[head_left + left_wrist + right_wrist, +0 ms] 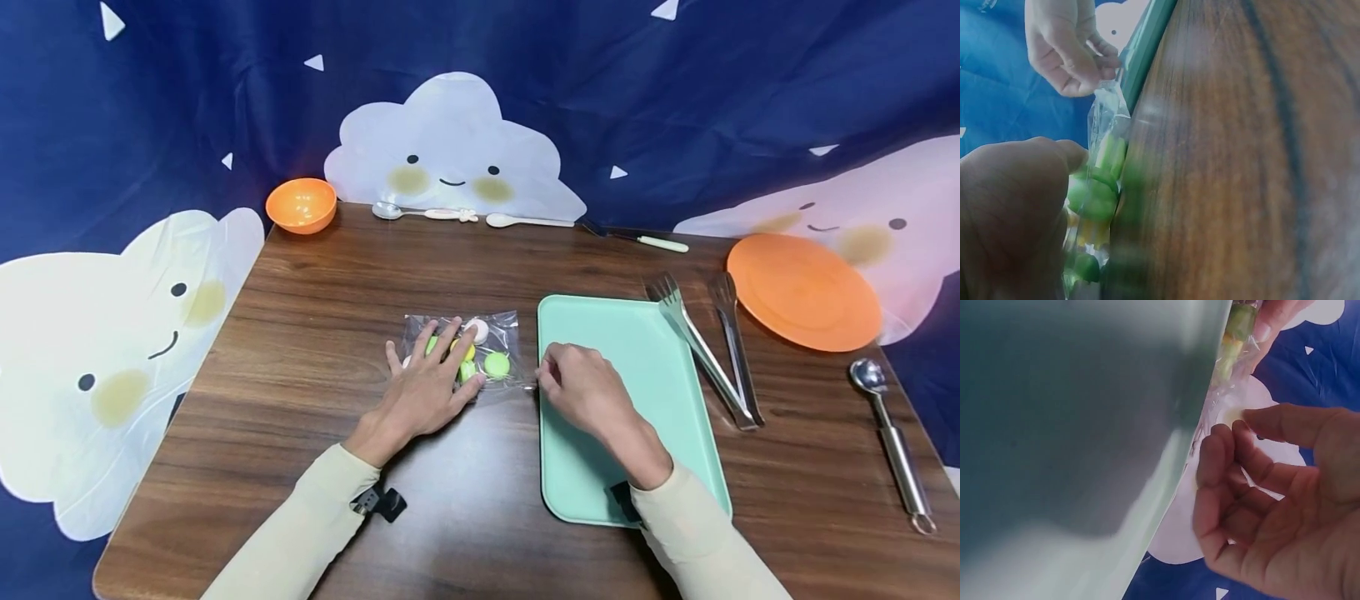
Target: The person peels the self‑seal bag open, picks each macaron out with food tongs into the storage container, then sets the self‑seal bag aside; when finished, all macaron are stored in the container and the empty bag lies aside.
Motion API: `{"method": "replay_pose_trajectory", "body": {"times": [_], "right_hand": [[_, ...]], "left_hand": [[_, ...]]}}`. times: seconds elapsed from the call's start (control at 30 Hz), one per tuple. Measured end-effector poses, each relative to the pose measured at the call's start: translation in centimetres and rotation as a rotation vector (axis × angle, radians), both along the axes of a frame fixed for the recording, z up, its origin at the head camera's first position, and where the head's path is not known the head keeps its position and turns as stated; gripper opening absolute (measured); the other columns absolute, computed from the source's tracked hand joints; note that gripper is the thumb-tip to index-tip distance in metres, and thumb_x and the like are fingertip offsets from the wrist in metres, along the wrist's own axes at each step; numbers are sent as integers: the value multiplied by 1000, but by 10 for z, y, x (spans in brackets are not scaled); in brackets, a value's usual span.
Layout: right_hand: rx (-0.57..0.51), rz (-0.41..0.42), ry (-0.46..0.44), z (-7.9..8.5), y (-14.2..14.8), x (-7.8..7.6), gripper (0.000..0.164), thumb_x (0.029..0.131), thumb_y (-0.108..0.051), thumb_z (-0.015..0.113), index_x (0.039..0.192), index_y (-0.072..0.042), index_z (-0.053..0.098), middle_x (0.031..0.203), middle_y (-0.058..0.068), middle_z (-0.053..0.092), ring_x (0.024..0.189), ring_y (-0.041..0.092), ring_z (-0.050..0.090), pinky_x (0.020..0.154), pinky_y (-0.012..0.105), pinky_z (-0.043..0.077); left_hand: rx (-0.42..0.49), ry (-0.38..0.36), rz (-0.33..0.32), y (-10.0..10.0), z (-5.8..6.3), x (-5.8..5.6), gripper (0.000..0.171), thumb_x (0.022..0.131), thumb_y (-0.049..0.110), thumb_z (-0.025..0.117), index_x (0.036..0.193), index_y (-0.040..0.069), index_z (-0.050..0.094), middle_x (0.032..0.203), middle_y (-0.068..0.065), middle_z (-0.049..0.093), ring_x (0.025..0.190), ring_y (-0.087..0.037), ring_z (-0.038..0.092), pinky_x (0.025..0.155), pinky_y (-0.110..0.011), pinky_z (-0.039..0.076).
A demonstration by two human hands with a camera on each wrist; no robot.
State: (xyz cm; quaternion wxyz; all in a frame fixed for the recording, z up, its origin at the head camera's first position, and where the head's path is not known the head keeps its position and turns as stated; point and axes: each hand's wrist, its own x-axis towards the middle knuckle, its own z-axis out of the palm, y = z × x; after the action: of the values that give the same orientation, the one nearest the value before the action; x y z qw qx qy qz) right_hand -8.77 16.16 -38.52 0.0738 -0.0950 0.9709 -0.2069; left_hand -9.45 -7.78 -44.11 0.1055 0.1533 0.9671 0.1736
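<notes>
A clear plastic bag (510, 333) lies on the table with several round green, yellow and white pieces inside. My left hand (423, 392) rests on the bag with its fingers spread, covering part of the contents. At the bag's right end, my right hand (588, 387) pinches the plastic edge between thumb and fingers, beside the left rim of the mint green tray (637, 467). From the left wrist, the bag (1107, 119) looks drawn up towards those fingertips. In the right wrist view the thumb and forefinger of the right hand (1272, 494) come close together by the plastic.
Metal tongs (712, 358) lie across the tray's right edge. Farther right are an orange plate (802, 292) and a metal scoop (892, 442). Along the back stand an orange bowl (302, 206), a spoon (420, 212), a white spoon (528, 221) and a fork (637, 237).
</notes>
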Motion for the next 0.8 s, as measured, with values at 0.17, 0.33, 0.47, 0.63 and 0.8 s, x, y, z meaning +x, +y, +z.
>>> {"method": "replay_pose_trajectory", "body": {"times": [0.17, 0.33, 0.47, 0.63, 0.8], "right_hand": [[12, 96, 2, -5, -12, -6, 14, 99, -21, 78, 88, -14, 71, 85, 3, 67, 76, 19, 60, 68, 37, 49], [56, 116, 0, -4, -19, -8, 17, 96, -10, 77, 81, -13, 69, 77, 3, 66, 71, 20, 60, 63, 38, 51], [66, 107, 0, -1, -16, -6, 18, 95, -6, 73, 78, -11, 68, 74, 3, 66, 69, 20, 59, 62, 38, 50], [57, 106, -33, 2, -12, -5, 16, 93, -8, 70, 77, -12, 67, 74, 2, 65, 70, 20, 59, 63, 36, 50], [38, 69, -45, 3, -8, -5, 13, 91, -7, 66, 79, -12, 67, 77, 3, 66, 72, 21, 59, 64, 37, 49]], "left_hand": [[-5, 8, 2, -1, 2, 0, 73, 110, 64, 40, 173, 35, 17, 183, 1, 15, 170, -34, 9, 118, -91, 9], [-12, 2, -8, 0, 2, 0, 73, 110, 65, 39, 173, 35, 17, 183, 2, 14, 170, -34, 9, 118, -91, 9], [-18, 22, -5, 0, 2, 0, 73, 110, 64, 40, 173, 35, 18, 183, 2, 15, 170, -34, 11, 117, -91, 10], [-12, 28, 2, -1, 3, 0, 73, 110, 64, 40, 173, 36, 18, 183, 2, 16, 170, -34, 10, 118, -91, 10], [-3, 10, 0, -3, 5, 1, 73, 110, 64, 40, 173, 36, 17, 183, 3, 14, 170, -33, 8, 118, -90, 7]]}}
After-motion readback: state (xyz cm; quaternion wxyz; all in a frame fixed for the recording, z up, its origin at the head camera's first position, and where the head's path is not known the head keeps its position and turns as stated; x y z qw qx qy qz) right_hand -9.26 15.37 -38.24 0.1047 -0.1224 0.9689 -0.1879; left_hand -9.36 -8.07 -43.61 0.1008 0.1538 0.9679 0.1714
